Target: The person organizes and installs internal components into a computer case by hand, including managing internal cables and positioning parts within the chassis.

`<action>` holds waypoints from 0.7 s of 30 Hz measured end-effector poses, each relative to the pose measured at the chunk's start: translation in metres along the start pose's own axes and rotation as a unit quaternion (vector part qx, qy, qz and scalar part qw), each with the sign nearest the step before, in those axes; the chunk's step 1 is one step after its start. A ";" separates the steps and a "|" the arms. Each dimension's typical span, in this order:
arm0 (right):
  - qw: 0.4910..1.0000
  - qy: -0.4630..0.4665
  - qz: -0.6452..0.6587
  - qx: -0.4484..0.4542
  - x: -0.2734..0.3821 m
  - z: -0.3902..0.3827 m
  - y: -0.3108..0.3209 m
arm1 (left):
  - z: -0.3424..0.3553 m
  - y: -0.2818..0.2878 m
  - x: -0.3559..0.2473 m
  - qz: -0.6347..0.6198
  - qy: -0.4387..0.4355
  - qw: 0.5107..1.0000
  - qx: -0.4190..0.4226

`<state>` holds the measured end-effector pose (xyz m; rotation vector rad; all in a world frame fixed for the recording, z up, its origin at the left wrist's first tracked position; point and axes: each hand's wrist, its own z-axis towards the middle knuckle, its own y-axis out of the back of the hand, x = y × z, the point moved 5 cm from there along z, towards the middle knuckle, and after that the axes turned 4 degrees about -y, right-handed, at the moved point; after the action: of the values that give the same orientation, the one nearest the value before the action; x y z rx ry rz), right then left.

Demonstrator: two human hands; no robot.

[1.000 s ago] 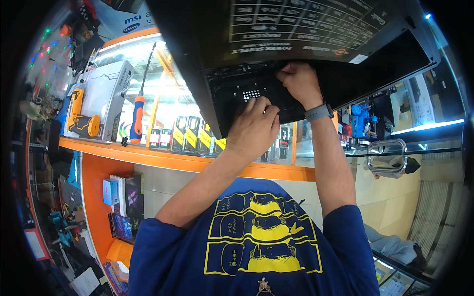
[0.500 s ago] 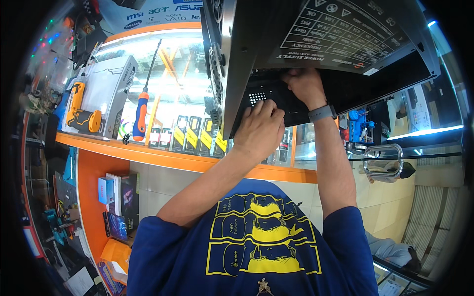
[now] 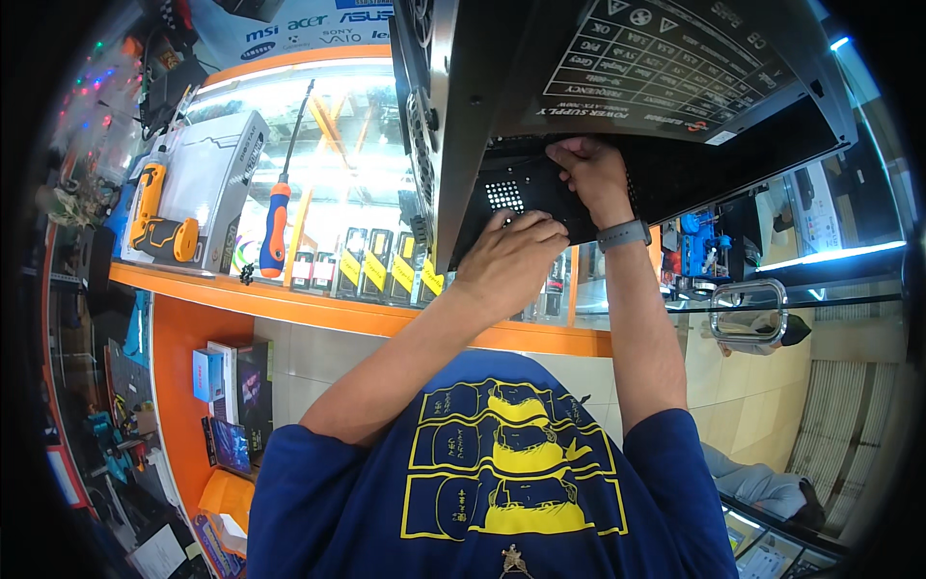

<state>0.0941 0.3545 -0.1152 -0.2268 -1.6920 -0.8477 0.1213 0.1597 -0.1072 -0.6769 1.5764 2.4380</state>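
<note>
A dark computer case [image 3: 487, 58] stands on the counter, its open side toward me. A power supply [image 3: 666, 72] with a large printed label fills its upper part. My left hand [image 3: 511, 259] is curled over the case's lower edge, below a patch of square holes [image 3: 504, 198]. Farther inside, under the power supply, my right hand [image 3: 593, 179] has its thumb and index finger pinched together. Whatever lies between those fingertips is too dark and small to make out.
Left of the case, a screwdriver [image 3: 276, 227], a yellow-black power screwdriver [image 3: 159, 227] and a grey-white box [image 3: 207, 183] rest on the orange-edged glass counter [image 3: 260, 289]. Small yellow-black packages [image 3: 376, 265] show in the counter. A metal handle [image 3: 749, 314] is at the right.
My right hand has drawn slightly down and left, showing more of its pinching fingers. My left fingers have shifted right and down, uncovering more of the square holes.
</note>
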 end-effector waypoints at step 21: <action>0.997 -0.024 0.064 0.037 -0.002 -0.001 0.000 | 0.001 0.001 0.000 -0.026 0.024 0.999 0.027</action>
<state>0.0959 0.3543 -0.1171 -0.3044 -1.7306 -0.6876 0.1203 0.1602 -0.1059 -0.7639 1.6138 2.3509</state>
